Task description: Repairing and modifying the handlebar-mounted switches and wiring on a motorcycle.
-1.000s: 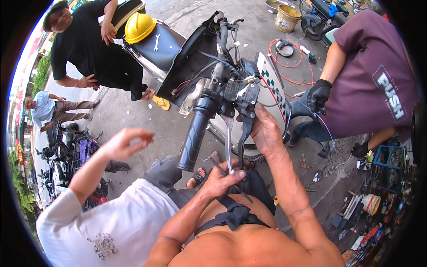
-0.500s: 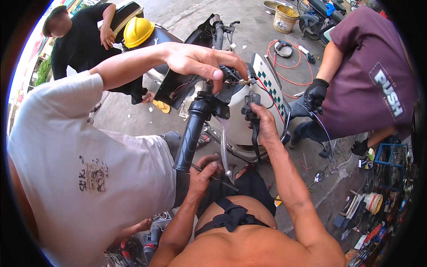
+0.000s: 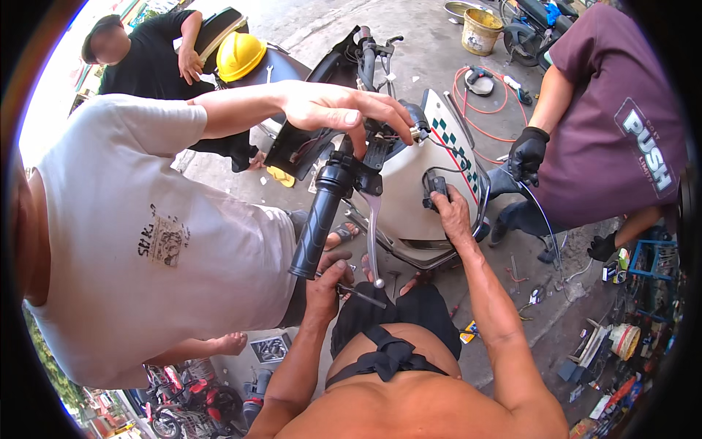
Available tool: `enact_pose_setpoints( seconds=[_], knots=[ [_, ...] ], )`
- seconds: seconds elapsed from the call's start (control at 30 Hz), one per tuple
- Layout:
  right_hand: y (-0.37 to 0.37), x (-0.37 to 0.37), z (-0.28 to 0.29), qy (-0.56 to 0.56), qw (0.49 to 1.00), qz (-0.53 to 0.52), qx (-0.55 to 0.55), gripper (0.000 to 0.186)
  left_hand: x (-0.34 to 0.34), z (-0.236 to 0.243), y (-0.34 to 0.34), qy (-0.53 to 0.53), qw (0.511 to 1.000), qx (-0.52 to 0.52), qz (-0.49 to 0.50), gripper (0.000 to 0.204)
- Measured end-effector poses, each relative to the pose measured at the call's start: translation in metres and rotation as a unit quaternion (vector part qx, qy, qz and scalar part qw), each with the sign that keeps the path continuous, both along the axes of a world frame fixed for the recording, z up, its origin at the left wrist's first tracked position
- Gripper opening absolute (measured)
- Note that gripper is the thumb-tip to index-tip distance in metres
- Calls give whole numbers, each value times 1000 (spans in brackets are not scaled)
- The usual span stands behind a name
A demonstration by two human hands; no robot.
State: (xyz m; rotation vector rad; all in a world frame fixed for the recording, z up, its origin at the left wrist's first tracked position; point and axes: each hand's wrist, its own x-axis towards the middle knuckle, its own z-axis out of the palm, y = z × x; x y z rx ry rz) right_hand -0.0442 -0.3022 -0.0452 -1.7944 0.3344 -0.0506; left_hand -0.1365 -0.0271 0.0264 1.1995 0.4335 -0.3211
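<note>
My left hand (image 3: 329,285) is closed around a thin dark rod-like tool (image 3: 364,296), just below a motorbike's black handlebar grip (image 3: 319,230). A silver lever (image 3: 374,234) hangs beside that grip. Over the bike's pale front panel (image 3: 398,197), my right hand (image 3: 455,216) grips a black brake lever assembly (image 3: 434,189), with a dark cable or hose running off it. Fingers hide much of this part. Another person's hand (image 3: 340,110) reaches in from the left and rests over the middle of the handlebar.
At left stands a person in a pale shirt (image 3: 161,227). A person in a maroon shirt (image 3: 614,110) at right wears black gloves and holds a thin cable. Behind are a yellow helmet (image 3: 241,56) and a bucket (image 3: 480,31). Tools and parts litter the ground at right.
My right hand has shifted slightly right and down with the brake lever assembly, which has turned so its lever no longer shows. My left hand still holds the rod-like tool.
</note>
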Motion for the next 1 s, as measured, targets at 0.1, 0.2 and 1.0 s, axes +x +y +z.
enact_pose_setpoints(
  seconds=[0.1,0.2,1.0],
  knots=[
    [1,-4,-2,-16,998,-4,-54,38,-2,-1,3,-3,1000,2,9,32],
    [1,-8,1,-14,999,-7,-28,36,-6,-2,2,-7,1000,-2,14,32],
    [-10,-22,-18,52,960,-62,269,33,-12,-15,-4,-13,1000,15,3,39]
  ],
)
